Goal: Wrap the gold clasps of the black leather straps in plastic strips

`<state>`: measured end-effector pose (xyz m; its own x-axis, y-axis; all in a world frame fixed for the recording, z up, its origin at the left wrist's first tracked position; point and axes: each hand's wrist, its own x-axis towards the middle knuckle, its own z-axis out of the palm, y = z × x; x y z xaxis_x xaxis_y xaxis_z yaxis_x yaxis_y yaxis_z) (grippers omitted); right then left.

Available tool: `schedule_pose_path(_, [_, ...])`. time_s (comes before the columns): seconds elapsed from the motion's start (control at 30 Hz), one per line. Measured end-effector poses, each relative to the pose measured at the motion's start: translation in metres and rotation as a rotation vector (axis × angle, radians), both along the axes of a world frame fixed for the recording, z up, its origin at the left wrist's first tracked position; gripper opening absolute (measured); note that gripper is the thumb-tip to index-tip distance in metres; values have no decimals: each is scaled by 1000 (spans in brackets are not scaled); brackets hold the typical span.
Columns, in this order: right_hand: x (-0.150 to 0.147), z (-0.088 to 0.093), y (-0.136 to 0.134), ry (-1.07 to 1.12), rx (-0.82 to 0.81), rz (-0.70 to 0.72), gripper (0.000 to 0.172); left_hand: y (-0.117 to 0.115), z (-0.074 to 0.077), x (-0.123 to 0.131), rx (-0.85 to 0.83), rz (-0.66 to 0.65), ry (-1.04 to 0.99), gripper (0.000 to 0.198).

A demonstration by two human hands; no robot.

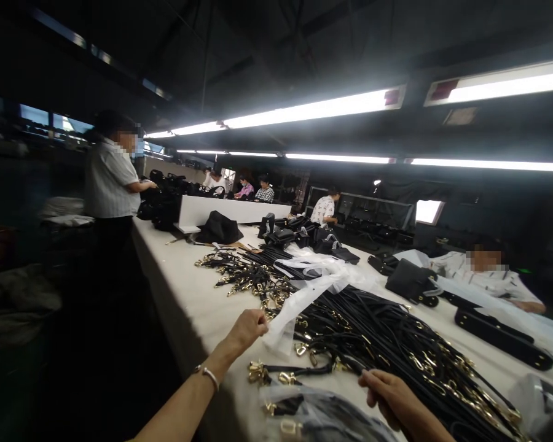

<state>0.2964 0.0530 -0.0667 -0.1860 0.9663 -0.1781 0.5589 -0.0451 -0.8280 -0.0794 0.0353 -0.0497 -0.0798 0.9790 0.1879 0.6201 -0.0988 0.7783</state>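
Note:
My left hand (pixel 247 328), with a bracelet at the wrist, is closed at the near corner of a whitish translucent plastic sleeve (pixel 297 307), fingertips pinching its edge. The sleeve stretches back over a large pile of black straps (pixel 378 319) with gold-coloured metal clasps. Lower right, my right hand (pixel 389 396) has its fingers curled together at the end of a black strap (pixel 313 369); the exact grip is partly hidden. That strap runs left to gold clasps (pixel 258 371). In front, close to me, more straps lie inside a clear plastic bag (pixel 322 408).
Black bags (pixel 304 233) and a black cloth-like piece (pixel 219 227) lie farther along the pale table (pixel 170 270). A white board (pixel 235 212) stands across it. One person (pixel 113 178) stands at left; another (pixel 483 276) is across at right. Several others are behind.

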Motion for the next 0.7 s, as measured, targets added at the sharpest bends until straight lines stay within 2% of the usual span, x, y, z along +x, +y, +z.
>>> schedule_pose_path(0.13, [-1,3,-28,41,16,-13,56,-25,8,-5,77,131,88,10])
schedule_pose_path(0.23, [-8,9,-42,59,64,2,78,-55,12,-8,92,164,106,13])
schedule_pose_path(0.27, [-13,13,-47,74,91,13,82,-66,13,-6,97,154,107,14])
schedule_pose_path(0.33, [-28,23,-59,119,181,58,73,-89,15,7,113,97,111,15])
schedule_pose_path(0.4, [-49,32,-76,144,302,145,59,-110,19,28,132,15,122,14])
schedule_pose_path(0.5, [-81,42,-104,118,404,319,55,-139,30,67,214,-121,99,9])
schedule_pose_path(0.57, [-96,44,-118,133,382,364,35,-162,37,88,333,-220,-32,6])
schedule_pose_path(0.6, [-100,44,-122,156,361,356,27,-177,38,97,380,-267,-163,10])
schedule_pose_path(0.7, [-98,43,-128,228,305,269,36,-231,36,109,359,-293,-626,20])
